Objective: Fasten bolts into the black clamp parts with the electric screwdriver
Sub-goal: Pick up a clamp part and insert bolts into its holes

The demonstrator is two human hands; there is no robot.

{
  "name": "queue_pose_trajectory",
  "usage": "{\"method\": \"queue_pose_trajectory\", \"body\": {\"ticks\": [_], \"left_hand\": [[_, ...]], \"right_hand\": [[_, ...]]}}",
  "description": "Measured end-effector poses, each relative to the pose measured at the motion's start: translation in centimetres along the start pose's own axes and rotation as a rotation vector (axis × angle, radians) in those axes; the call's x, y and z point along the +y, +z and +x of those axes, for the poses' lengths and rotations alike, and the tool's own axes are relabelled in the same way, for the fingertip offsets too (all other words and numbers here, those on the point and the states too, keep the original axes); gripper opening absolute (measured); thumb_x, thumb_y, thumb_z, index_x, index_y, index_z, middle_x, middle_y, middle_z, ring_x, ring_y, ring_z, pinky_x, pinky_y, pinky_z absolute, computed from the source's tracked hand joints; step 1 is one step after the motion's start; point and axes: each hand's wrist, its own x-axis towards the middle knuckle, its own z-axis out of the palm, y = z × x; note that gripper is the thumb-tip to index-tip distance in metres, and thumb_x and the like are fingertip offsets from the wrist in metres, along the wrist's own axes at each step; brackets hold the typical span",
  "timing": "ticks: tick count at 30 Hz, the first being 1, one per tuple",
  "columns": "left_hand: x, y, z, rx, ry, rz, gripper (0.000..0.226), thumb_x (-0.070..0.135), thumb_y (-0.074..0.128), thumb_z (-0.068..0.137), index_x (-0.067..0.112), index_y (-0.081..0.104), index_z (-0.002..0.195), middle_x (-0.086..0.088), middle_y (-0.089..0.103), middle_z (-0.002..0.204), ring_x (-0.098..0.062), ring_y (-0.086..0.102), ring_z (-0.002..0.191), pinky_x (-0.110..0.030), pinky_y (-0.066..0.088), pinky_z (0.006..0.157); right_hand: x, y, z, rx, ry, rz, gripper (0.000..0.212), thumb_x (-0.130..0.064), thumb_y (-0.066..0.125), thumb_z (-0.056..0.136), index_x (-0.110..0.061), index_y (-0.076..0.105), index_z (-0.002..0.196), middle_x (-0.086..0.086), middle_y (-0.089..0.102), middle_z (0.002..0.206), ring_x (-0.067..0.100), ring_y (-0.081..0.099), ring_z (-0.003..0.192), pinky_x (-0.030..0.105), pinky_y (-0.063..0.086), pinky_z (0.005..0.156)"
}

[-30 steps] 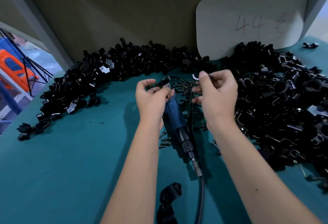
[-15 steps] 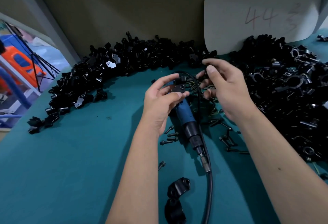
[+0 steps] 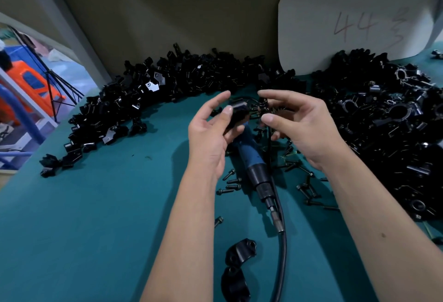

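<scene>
Left hand (image 3: pixel 211 134) pinches a black clamp part (image 3: pixel 236 112) between thumb and fingers, mid-tabletop. Right hand (image 3: pixel 302 129) just beside it, pinching a small dark bolt (image 3: pixel 263 106). Screwdriver (image 3: pixel 254 165) lies on the green tabletop (image 3: pixel 96 218) under the hands, cable toward near edge. Loose bolts (image 3: pixel 230 182) around it. Clamp piles: back edge (image 3: pixel 167 81), right edge (image 3: pixel 383 122). Two clamp halves (image 3: pixel 238 265) near front edge.

Screwdriver (image 3: pixel 254 158) on table (image 3: pixel 96 218), between two clamp-part heaps (image 3: pixel 153 95).
</scene>
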Motion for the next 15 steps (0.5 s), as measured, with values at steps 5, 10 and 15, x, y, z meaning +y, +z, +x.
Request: {"method": "queue_pose_trajectory", "body": {"ticks": [5, 10, 15], "left_hand": [[-0.23, -0.26, -0.08, -0.028, -0.011, 0.051, 0.05, -0.005, 0.069, 0.093, 0.02, 0.064, 0.137, -0.007, 0.07, 0.098, -0.015, 0.067, 0.087, -0.022, 0.057, 0.078], [-0.46, 0.33, -0.29, -0.121, 0.015, 0.162, 0.044, -0.015, 0.068, 0.088, 0.015, 0.074, 0.12, 0.001, 0.075, 0.106, -0.013, 0.067, 0.101, -0.03, 0.055, 0.096], [-0.4, 0.38, -0.32, -0.151, 0.07, 0.189, 0.037, -0.012, 0.075, 0.08, 0.013, 0.076, 0.109, -0.003, 0.078, 0.1, -0.015, 0.069, 0.096, -0.031, 0.057, 0.093]], "right_hand": [[0.37, -0.17, 0.12, 0.065, -0.081, -0.157, 0.038, -0.02, 0.089, 0.079, -0.034, 0.078, 0.112, -0.006, 0.078, 0.104, 0.015, 0.075, 0.088, 0.026, 0.059, 0.066], [0.52, 0.2, 0.26, 0.065, -0.049, -0.001, 0.033, -0.018, 0.089, 0.078, -0.024, 0.08, 0.109, 0.001, 0.077, 0.106, 0.021, 0.074, 0.085, 0.031, 0.059, 0.061], [0.48, 0.58, 0.19, 0.048, -0.031, 0.008, 0.033, -0.026, 0.091, 0.076, -0.028, 0.081, 0.107, 0.004, 0.08, 0.1, 0.019, 0.072, 0.077, 0.027, 0.055, 0.058]]}}
